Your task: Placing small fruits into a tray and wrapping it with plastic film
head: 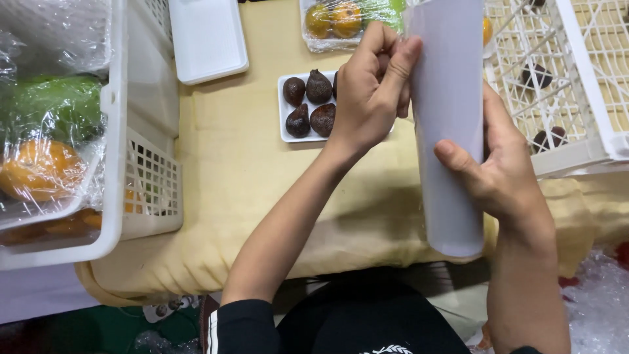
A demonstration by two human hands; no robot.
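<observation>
on yellow cloth (229, 164), two hands, left (367, 98), right (501, 170), one white roll (449, 111), four brown fruits (309, 103)

Work table w/ a pale yellow cloth cover (249, 190) fills most of the view, evenly lit. Dark green floor (98, 331) shows below its front edge, w/ crumpled clear plastic film (599, 301) at lower right.

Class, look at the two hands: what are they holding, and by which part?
Both hold the roll of cling film: the right hand grips its middle, while the left hand pinches near its upper edge.
</observation>
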